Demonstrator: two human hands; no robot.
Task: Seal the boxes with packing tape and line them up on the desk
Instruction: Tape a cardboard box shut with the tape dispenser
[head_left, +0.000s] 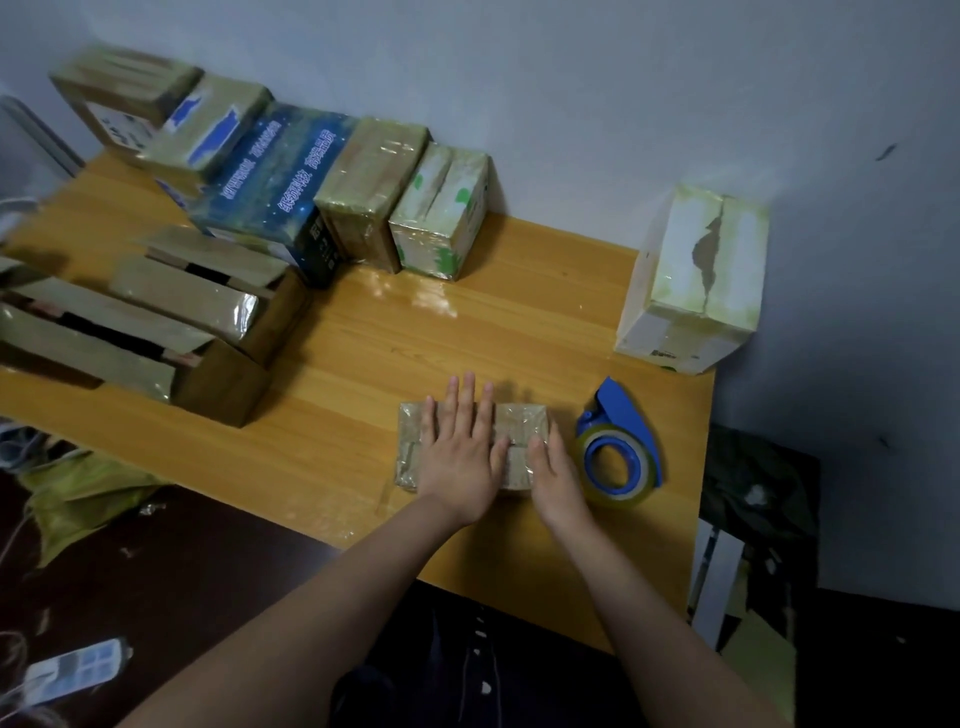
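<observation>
Small box (521, 422) just left of tape dispenser (621, 454). My left hand (460, 452) flat on top, fingers spread; right hand (555, 470) flat on right edge. Prob light, stiff, tape-slick imo, so grab by sides.

desk (467, 322): orange wood-grain, glossy | small flat brown cardboard box (519, 421): matt, under shiny clear film | blue plastic tape dispenser (623, 415): smooth
</observation>
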